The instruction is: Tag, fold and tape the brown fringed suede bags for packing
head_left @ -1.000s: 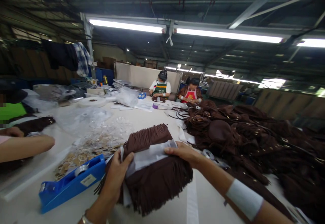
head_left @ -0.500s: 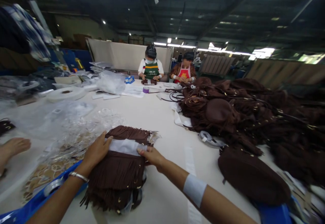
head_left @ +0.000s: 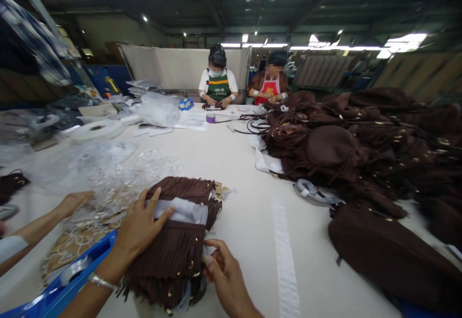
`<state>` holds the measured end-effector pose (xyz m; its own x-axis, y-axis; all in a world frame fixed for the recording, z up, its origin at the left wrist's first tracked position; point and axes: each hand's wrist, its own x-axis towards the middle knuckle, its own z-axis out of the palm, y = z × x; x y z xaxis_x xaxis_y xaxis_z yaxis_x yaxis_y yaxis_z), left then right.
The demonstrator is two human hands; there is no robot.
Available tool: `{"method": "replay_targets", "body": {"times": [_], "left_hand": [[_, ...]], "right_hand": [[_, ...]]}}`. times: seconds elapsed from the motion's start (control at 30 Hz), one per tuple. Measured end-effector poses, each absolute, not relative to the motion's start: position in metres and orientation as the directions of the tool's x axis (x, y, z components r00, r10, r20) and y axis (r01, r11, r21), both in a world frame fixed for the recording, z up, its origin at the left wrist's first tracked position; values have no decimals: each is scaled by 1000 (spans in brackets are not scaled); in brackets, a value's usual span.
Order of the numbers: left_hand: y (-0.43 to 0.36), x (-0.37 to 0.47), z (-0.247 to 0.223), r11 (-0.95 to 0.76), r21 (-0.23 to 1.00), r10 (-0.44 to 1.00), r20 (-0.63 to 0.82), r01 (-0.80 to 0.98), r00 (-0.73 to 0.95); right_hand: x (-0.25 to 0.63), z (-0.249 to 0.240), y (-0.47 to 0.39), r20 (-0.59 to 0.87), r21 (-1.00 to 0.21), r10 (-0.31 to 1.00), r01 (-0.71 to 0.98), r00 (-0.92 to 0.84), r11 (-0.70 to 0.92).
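Note:
A dark brown fringed bag [head_left: 168, 246] lies on the white table in front of me, atop other brown fringed pieces. A whitish paper strip [head_left: 187, 210] lies across it. My left hand [head_left: 140, 226] rests over the strip's left end and the bag, fingers spread. At the bag's right edge is my right hand [head_left: 225, 272], its thumb and forefinger closed together by a bit of pale material. What exactly they pinch is too small to make out. Gold-coloured metal fittings show along the bag's right side.
A co-worker's hand [head_left: 74, 202] reaches in from the left towards clear plastic wrapping [head_left: 119, 188]. A blue tape dispenser [head_left: 90, 260] stands beside my left forearm. Brown bags [head_left: 335, 145] are heaped on the right. Two people sit across the table.
My right hand has let go of the paper strip and moved down to the bag's right edge. My left hand has spread over the strip. The co-worker's hand has reached further in.

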<state>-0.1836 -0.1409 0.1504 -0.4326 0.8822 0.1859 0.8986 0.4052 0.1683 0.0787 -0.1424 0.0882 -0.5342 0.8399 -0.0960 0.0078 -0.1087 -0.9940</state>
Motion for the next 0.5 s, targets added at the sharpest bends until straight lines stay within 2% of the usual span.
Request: {"method": "replay_targets", "body": {"times": [0.07,0.2,0.5], "left_hand": [[-140,-193,141,403,229,889,131,886,-438],[-142,-201,139,387,285,894,117,877,-432],[-144,-200,137,369,284,900,128,885,-417]], "right_hand": [[76,86,-138,-96,-993,832,1,-547,-114],[75,89,-131,-96,-993,814,-6,-572,-121],[72,113,-110,10,-994,722,72,-692,84]]}}
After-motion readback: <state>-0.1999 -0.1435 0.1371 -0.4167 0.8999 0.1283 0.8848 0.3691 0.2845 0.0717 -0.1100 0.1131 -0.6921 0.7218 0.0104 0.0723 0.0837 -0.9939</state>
